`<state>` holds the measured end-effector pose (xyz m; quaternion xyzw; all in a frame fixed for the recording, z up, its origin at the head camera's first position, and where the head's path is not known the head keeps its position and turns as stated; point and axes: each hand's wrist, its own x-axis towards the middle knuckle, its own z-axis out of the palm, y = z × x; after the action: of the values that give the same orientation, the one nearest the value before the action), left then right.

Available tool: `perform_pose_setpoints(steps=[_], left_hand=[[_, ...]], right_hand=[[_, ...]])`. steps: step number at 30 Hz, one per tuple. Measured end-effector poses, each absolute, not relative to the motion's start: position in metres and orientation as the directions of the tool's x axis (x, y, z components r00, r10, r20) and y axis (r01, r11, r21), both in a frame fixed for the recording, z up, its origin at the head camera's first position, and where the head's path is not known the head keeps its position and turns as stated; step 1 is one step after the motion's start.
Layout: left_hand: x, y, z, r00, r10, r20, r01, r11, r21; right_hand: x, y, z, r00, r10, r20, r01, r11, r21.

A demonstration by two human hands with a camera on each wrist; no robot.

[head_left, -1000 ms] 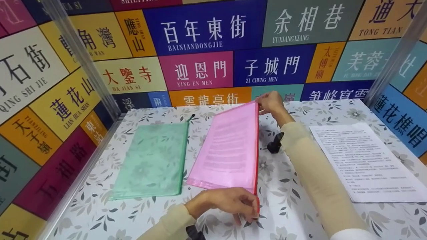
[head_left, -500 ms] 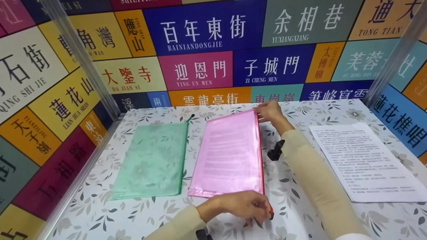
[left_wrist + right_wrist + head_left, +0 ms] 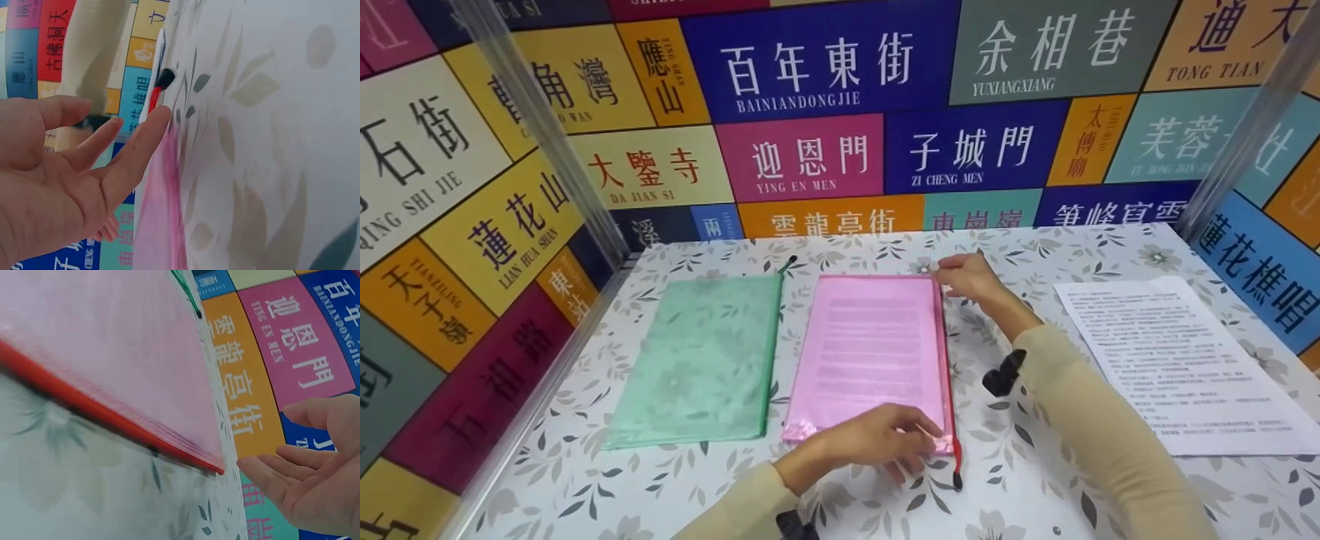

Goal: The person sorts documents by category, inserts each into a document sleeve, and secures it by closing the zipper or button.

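Backdrop: wall (image 3: 825, 67) of coloured panels with Chinese characters and romanised names; below it, a table (image 3: 1012, 465) covered in a white leaf-and-flower print.
Pink folder: flat on the table, middle of the head view; rows of print show through its cover; green folder (image 3: 697, 352) apart on its left, stack of printed sheets (image 3: 1185, 367) well apart on its right.
Pink folder vs hands: pink folder (image 3: 870, 337) lies between both hands, one at each end of its right side; left hand (image 3: 881, 439) over the near right corner, right hand (image 3: 975, 281) just beside the far right corner; from the left hand it extends away from the person, from the right hand back toward the person and leftward; left hand judged nearer, since it overlaps the cover.
Long axis: runs near to far; red zip edge (image 3: 947, 360) along the right; pull tab (image 3: 958, 459) hangs off the near right corner, black tip toward the person.
Left grip: fingers loosely spread, thumb apart, nothing held; fingertip contact cannot be told.
Right grip: fingers extended, thumb well clear, nothing held.
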<state>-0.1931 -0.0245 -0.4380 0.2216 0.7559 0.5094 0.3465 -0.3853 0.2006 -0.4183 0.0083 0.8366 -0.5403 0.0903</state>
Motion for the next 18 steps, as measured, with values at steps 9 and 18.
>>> perform_pose_setpoints(steps=[9,18], left_hand=[[-0.208,-0.042,-0.432,-0.846,0.514,-0.142,0.063,0.361,0.931],[-0.226,-0.066,-0.432,-0.931,0.356,0.084,0.248,0.446,0.860]], right_hand=[[-0.345,0.196,-0.420,-0.995,-0.088,0.045,-0.086,0.550,-0.831],[-0.307,0.209,-0.418,-0.952,-0.121,0.280,-0.294,0.607,-0.738]])
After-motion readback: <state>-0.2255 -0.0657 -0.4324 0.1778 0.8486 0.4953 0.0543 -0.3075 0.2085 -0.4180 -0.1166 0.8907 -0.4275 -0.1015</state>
